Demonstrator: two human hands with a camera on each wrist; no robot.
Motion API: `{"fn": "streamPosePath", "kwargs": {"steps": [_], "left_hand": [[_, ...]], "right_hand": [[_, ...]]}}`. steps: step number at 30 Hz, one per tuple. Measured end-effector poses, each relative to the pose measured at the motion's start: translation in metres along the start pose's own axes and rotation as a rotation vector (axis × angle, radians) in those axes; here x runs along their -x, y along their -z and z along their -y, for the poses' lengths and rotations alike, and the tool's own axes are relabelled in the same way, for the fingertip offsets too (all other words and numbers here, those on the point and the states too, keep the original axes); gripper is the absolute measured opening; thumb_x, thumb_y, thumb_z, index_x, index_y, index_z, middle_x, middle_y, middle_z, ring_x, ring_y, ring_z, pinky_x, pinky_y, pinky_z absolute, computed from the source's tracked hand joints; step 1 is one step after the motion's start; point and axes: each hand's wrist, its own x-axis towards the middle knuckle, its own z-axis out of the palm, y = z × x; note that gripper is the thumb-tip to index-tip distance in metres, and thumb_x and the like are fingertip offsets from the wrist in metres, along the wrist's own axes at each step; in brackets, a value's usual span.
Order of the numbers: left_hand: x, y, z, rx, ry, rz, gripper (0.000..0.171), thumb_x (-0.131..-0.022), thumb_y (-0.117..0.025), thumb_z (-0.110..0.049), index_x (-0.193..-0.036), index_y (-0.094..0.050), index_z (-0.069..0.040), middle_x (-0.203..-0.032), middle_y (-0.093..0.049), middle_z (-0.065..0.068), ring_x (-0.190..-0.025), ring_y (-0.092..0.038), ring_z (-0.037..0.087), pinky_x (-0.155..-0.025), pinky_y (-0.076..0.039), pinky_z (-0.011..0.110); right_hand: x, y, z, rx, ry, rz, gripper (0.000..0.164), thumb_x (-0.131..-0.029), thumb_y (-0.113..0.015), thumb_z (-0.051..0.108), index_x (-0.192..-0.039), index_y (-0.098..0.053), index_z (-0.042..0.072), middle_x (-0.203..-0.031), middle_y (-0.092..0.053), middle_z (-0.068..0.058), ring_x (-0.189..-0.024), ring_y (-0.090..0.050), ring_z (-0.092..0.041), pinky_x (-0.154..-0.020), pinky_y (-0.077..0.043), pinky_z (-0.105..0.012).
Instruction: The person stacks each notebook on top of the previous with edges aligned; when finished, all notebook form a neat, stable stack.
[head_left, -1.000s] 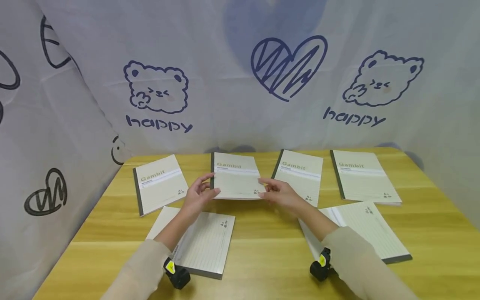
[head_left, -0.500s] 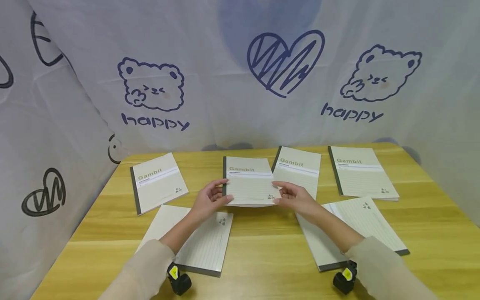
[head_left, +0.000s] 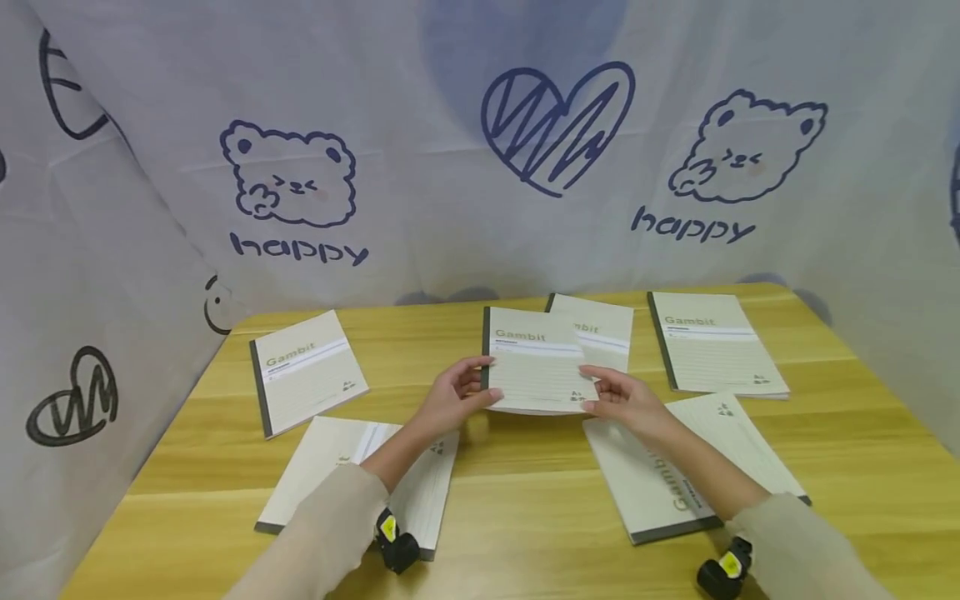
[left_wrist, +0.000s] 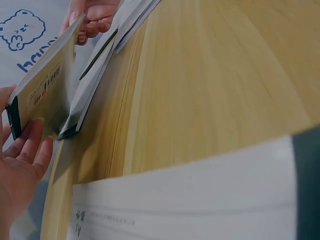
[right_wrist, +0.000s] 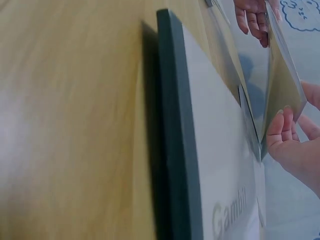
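Note:
A cream Gambit notebook (head_left: 534,367) with a dark spine is held up off the table between both hands. The left hand (head_left: 452,398) pinches its spine side, thumb on the front cover. At the opposite edge, the right hand (head_left: 632,406) grips the lower corner the same way. In the left wrist view the back cover (left_wrist: 50,82) shows a barcode label, with fingers (left_wrist: 42,155) under it. The right wrist view shows the fingers (right_wrist: 282,127) against the back cover. Behind the held notebook lies another notebook (head_left: 611,321), partly hidden by it.
On the wooden table (head_left: 517,517) lie a tilted notebook (head_left: 311,371) at back left and a notebook (head_left: 716,350) at back right. Under the forearms are a front left notebook (head_left: 300,467) and a front right notebook (head_left: 633,492). A printed curtain (head_left: 435,192) hangs behind.
Both hands have carried the notebook from the back middle to the right and slightly nearer. It now overlaps the notebook behind it in the head view. The head view has shifted slightly.

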Motion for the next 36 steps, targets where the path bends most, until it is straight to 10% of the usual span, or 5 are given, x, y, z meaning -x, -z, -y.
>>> {"fn": "streamPosePath", "kwargs": {"steps": [36], "left_hand": [[-0.062,-0.036,0.003,-0.159,0.054,0.063,0.047,-0.082,-0.070,-0.012,-0.126,-0.055,-0.004,-0.111,-0.059,0.014,-0.089,-0.050,0.014,-0.078,-0.044,0.022]], "right_hand": [[0.012,0.041,-0.015,0.049,-0.045,-0.131,0.063,-0.086,-0.063,0.008,-0.138,-0.034,-0.008,-0.091,-0.046,0.004,-0.073,-0.043,0.000,-0.065,-0.046,-0.013]]}}
